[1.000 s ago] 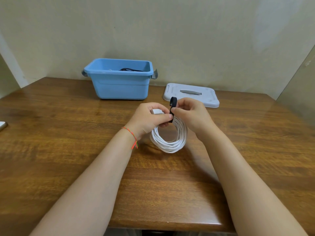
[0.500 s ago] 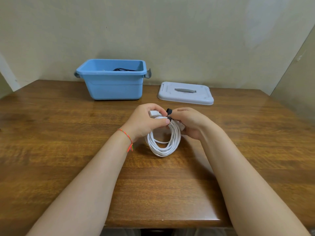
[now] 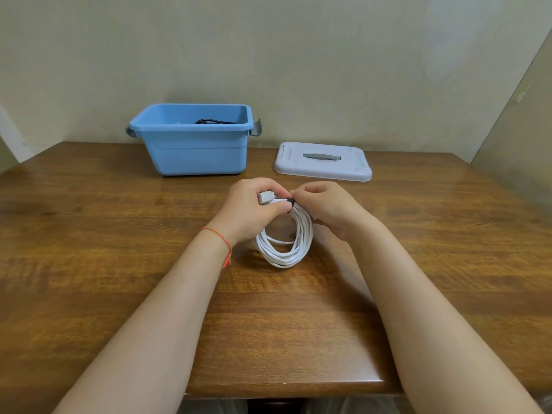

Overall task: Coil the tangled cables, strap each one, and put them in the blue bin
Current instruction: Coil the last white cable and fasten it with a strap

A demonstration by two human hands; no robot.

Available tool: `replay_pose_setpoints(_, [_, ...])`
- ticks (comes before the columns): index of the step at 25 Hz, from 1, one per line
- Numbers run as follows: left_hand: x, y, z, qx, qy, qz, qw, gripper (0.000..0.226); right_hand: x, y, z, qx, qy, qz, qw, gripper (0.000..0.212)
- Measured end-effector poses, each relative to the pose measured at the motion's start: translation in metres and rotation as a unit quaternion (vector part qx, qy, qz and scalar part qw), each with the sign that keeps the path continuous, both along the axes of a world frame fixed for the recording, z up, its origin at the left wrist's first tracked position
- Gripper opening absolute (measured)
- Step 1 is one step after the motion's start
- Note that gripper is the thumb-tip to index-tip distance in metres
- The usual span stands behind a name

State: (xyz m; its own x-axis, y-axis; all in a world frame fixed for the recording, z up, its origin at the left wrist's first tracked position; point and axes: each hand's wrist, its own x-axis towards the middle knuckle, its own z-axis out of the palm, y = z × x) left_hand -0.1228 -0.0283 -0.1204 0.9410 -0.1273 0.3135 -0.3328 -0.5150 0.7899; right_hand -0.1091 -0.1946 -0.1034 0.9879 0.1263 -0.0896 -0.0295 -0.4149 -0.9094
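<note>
The black strap (image 3: 291, 201) had been drawn down snug while my left hand (image 3: 254, 209) and right hand (image 3: 325, 209) pinched the light, springy white cable coil (image 3: 285, 243) at its top.

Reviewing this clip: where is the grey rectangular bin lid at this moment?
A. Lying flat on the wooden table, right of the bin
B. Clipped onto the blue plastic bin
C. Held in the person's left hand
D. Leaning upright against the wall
A: the grey rectangular plastic lid lies flat on the brown wooden table, to the right of the open blue plastic bin and apart from it.
</note>
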Motion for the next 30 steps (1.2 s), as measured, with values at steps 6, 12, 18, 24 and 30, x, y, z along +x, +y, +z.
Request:
replay_pose_setpoints(6, [0.000,-0.002,-0.003,0.049,-0.010,0.010,0.999,0.007,0.003,0.000,-0.002,-0.122,-0.059,-0.025,0.990,0.037])
replay_pose_setpoints(12, [-0.003,0.000,0.000,-0.116,0.125,-0.037,0.985,0.010,0.001,0.001,-0.001,-0.102,-0.107,-0.018,0.989,0.027])
replay_pose_setpoints(18, [0.005,0.007,-0.001,-0.310,0.224,0.006,0.924,0.016,-0.010,-0.002,0.015,-0.130,-0.150,0.090,0.976,0.026])
replay_pose_setpoints(24, [0.009,0.008,-0.002,-0.344,0.268,0.008,0.900,0.026,-0.007,0.002,0.008,-0.156,-0.225,0.098,0.957,0.014])
replay_pose_setpoints(30, [0.008,0.003,-0.001,-0.360,0.286,0.001,0.888,0.005,0.000,0.002,0.000,-0.085,-0.237,0.055,0.966,0.015])
